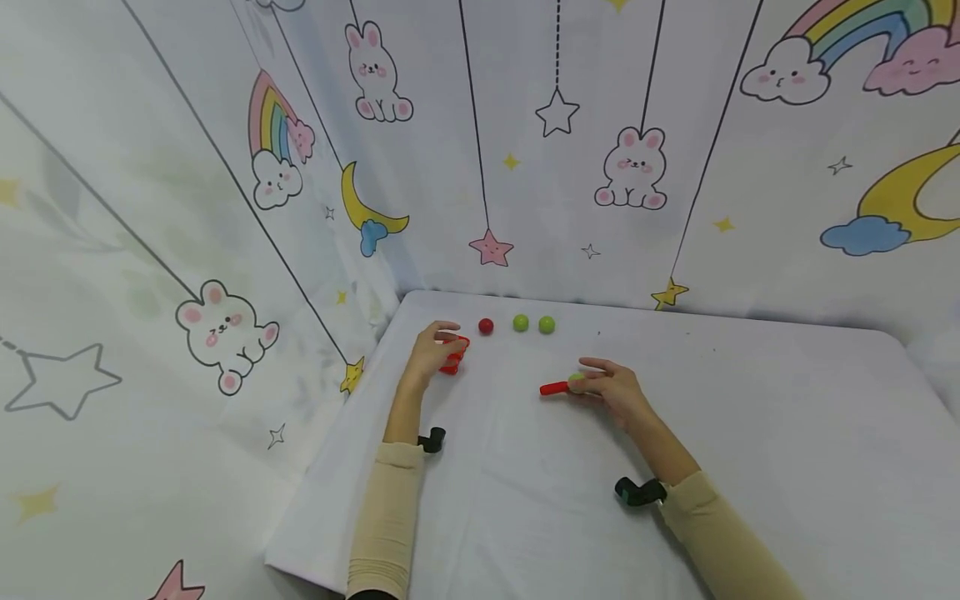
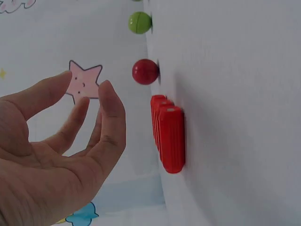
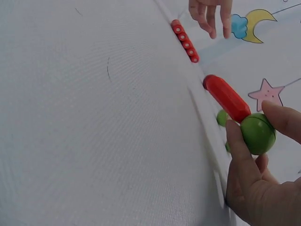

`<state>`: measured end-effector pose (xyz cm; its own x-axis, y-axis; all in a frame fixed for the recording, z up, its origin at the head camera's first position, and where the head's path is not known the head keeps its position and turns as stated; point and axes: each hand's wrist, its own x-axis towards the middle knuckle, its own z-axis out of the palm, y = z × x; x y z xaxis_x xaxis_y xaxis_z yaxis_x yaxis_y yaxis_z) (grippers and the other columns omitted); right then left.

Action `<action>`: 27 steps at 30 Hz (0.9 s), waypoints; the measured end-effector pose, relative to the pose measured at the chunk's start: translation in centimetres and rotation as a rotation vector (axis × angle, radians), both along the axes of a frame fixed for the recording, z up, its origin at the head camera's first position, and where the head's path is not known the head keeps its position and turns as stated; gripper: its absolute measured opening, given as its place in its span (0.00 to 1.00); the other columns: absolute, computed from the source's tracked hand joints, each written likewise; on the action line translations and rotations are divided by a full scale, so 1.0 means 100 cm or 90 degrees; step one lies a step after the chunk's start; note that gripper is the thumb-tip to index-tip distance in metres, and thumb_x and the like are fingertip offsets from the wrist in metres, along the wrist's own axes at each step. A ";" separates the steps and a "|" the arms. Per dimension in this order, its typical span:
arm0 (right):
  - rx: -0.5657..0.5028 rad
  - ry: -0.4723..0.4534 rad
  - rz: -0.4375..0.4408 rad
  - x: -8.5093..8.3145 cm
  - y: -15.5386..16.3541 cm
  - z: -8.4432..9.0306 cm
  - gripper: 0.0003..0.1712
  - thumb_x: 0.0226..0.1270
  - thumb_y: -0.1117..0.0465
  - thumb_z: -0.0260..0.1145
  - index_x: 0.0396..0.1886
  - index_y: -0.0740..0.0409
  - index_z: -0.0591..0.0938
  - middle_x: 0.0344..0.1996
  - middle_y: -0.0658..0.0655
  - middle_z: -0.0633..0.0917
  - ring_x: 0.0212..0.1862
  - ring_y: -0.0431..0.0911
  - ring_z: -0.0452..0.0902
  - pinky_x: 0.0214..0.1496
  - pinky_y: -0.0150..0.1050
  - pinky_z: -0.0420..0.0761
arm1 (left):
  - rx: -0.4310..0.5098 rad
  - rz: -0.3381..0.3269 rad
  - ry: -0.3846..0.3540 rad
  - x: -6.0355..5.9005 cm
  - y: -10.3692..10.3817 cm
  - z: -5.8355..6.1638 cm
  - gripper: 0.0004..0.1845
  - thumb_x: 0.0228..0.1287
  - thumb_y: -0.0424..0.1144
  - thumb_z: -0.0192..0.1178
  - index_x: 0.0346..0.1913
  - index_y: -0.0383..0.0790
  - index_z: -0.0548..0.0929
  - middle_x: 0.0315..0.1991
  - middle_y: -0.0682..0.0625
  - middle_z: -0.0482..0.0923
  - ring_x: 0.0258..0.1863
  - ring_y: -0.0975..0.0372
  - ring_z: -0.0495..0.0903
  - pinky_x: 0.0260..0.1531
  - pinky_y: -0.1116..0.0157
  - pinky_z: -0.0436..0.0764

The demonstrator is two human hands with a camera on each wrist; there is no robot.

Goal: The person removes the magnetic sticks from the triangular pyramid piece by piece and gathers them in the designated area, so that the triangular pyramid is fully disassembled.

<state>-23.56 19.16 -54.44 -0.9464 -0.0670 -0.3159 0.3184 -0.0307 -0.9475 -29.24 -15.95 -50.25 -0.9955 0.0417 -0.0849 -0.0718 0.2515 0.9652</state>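
Note:
In the right wrist view, my right hand (image 3: pixel 263 195) pinches a green ball (image 3: pixel 257 136) between thumb and fingers. A red ribbed rod (image 3: pixel 228 98) extends from that ball, its end against it. In the head view this rod (image 1: pixel 553 388) points left over the white table. My left hand (image 1: pixel 431 352) hovers above a row of several red rods (image 1: pixel 450 367) lying side by side. Its fingers are loosely curved around empty air in the left wrist view, with the rods (image 2: pixel 172 141) beside it.
A red ball (image 1: pixel 486 326) and two green balls, one (image 1: pixel 521 322) left of the other (image 1: pixel 547 324), sit along the back of the white-covered table (image 1: pixel 750 433). Patterned curtains (image 1: pixel 420 167) hang behind and at the left.

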 end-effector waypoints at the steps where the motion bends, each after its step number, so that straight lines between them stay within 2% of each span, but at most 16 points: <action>1: -0.003 0.002 0.000 0.000 0.000 0.000 0.42 0.63 0.65 0.78 0.76 0.62 0.71 0.57 0.60 0.78 0.50 0.44 0.82 0.57 0.38 0.85 | -0.003 -0.021 0.001 0.001 0.005 0.001 0.23 0.74 0.34 0.64 0.67 0.34 0.76 0.58 0.36 0.78 0.53 0.41 0.84 0.54 0.47 0.85; 4: -0.010 0.007 0.004 0.000 0.001 0.001 0.42 0.64 0.66 0.77 0.76 0.63 0.70 0.56 0.60 0.77 0.48 0.43 0.83 0.56 0.38 0.86 | 0.016 -0.080 0.000 0.003 0.020 0.002 0.23 0.73 0.33 0.65 0.67 0.31 0.75 0.57 0.35 0.78 0.53 0.42 0.84 0.53 0.48 0.86; 8: -0.012 0.005 0.003 0.001 0.001 0.002 0.41 0.64 0.66 0.77 0.75 0.63 0.71 0.58 0.61 0.75 0.47 0.43 0.84 0.56 0.38 0.86 | 0.038 -0.135 -0.004 0.005 0.039 0.000 0.22 0.72 0.34 0.66 0.64 0.32 0.77 0.58 0.34 0.77 0.51 0.47 0.86 0.51 0.52 0.87; 14: -0.022 -0.004 0.006 0.002 0.001 0.004 0.42 0.63 0.66 0.77 0.75 0.64 0.71 0.62 0.62 0.73 0.49 0.42 0.83 0.56 0.38 0.85 | 0.018 -0.169 -0.022 0.011 0.061 -0.005 0.19 0.73 0.36 0.66 0.63 0.39 0.78 0.57 0.39 0.79 0.52 0.48 0.85 0.51 0.57 0.87; 19: -0.029 -0.006 0.005 0.001 0.001 0.003 0.42 0.64 0.65 0.77 0.76 0.64 0.70 0.64 0.63 0.73 0.49 0.42 0.84 0.57 0.38 0.85 | 0.036 -0.214 -0.044 0.014 0.076 -0.011 0.26 0.71 0.35 0.68 0.67 0.32 0.74 0.61 0.34 0.77 0.56 0.45 0.84 0.52 0.57 0.87; 22: -0.038 -0.006 0.000 0.001 0.001 0.003 0.41 0.65 0.65 0.77 0.76 0.64 0.70 0.64 0.64 0.73 0.48 0.42 0.85 0.57 0.38 0.85 | 0.048 -0.242 -0.064 0.014 0.084 -0.015 0.30 0.69 0.35 0.70 0.69 0.29 0.72 0.64 0.32 0.74 0.55 0.47 0.84 0.54 0.56 0.86; 27: -0.049 -0.006 0.005 0.000 0.001 0.003 0.43 0.65 0.63 0.78 0.76 0.63 0.70 0.63 0.64 0.76 0.47 0.45 0.89 0.56 0.38 0.86 | 0.079 -0.286 -0.094 0.014 0.092 -0.019 0.32 0.69 0.32 0.69 0.71 0.26 0.69 0.65 0.30 0.72 0.51 0.52 0.85 0.54 0.52 0.86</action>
